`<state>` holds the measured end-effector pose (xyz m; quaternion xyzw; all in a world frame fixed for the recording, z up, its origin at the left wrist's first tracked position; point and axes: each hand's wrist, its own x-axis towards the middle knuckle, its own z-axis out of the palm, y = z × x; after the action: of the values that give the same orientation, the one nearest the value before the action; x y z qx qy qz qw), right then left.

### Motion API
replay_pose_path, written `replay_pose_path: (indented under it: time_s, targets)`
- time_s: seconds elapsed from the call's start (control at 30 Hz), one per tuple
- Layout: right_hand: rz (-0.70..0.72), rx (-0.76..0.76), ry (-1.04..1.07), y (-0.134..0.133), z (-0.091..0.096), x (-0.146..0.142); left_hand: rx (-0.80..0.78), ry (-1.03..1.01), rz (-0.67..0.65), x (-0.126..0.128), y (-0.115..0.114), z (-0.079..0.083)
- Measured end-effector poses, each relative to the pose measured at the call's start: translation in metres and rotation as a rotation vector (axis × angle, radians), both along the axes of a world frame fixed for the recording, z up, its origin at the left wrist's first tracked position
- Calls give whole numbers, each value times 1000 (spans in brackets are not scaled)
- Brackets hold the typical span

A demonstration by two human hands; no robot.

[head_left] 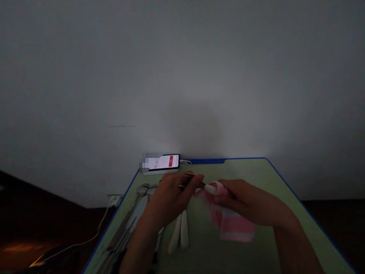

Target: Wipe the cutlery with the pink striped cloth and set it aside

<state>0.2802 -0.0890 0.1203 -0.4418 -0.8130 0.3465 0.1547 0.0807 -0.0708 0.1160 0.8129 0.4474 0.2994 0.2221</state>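
Nearest: two forearms at the bottom edge, the left one above a row of cutlery (122,236) that lies along the counter's left side.
Left hand (171,196): fingers pinched together on the metal end of a utensil (210,188), above the middle of the counter.
Right hand (251,203): fingers closed on a pink cloth (234,224), which wraps the utensil's white handle; the rest of the cloth hangs below the hand.
Utensil: held between both hands, roughly level, above the counter; too blurred to tell its kind.
Handles (179,232): two white ones lie side by side on the counter, just beneath the left hand, their ends towards the camera.
Spoons (142,188): their bowls show at the far end of the cutlery row, left of the left hand.
Counter (256,175): pale green top with a blue rim, its far edge against the wall.
Phone (167,161): at the counter's far edge, screen lit, with a red block on it.
Cable (94,236): white, hanging off the counter's left rim towards the dark floor.
Room: dim; a plain grey wall (182,76) fills the upper part, with a faint shadow on it above the hands.
Writing: the phone's screen text is too small and blurred to read.
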Motion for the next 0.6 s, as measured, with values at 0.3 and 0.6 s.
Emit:
replay_pose_path:
  time_s: [0.3, 0.6]
  targets:
    - [-74, 72, 96, 2, -1, -12, 17, 42, -94, 12, -4, -5]
    - [-16, 30, 14, 2, 1, -2, 45, -193, 226, -8, 5, 4]
